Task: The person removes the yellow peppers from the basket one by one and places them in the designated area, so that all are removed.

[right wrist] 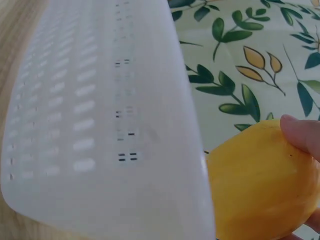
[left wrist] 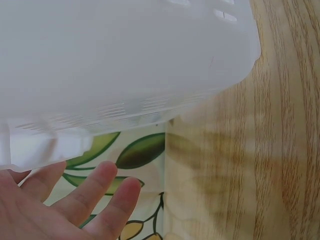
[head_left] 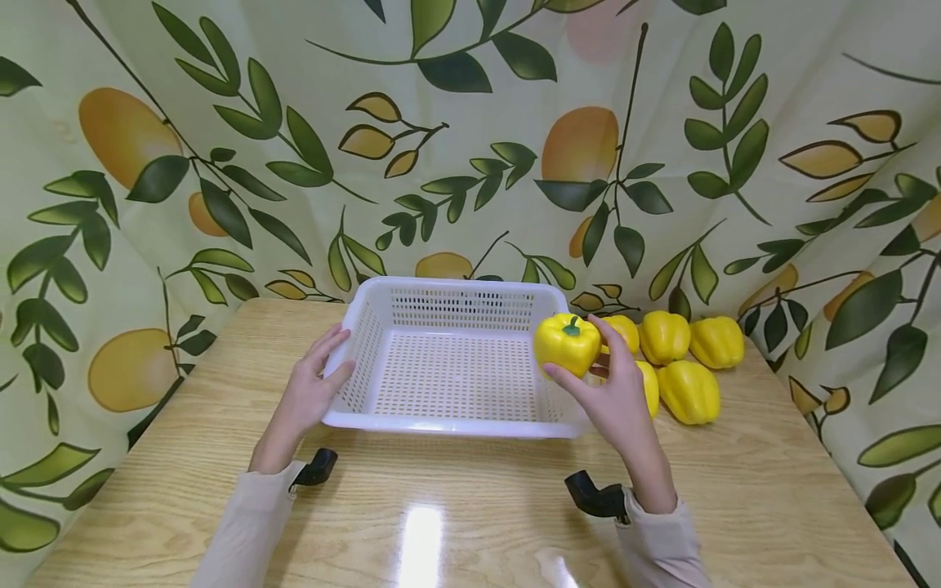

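Note:
A yellow bell pepper [head_left: 564, 346] with a green stem is held between the thumb and fingers of my right hand [head_left: 616, 392]. It overlaps the right rim of the white plastic basket [head_left: 456, 423] in the head view. In the right wrist view, the pepper [right wrist: 262, 182] shows beyond the basket's slotted wall [right wrist: 165, 190]. My left hand [head_left: 310, 394] grips the basket's left rim, thumb over the edge. The other fingers [left wrist: 116, 207] spread outside and below the rim in the left wrist view. Slots cover the basket's floor, where no pepper lies.
Several more yellow bell peppers [head_left: 689, 392] lie grouped on the wooden table [head_left: 500, 506], right of the basket. Behind the table hangs a curtain [head_left: 470, 106] printed with leaves and fruit. Black wrist mounts [head_left: 595, 495] stick out inward from both sleeves.

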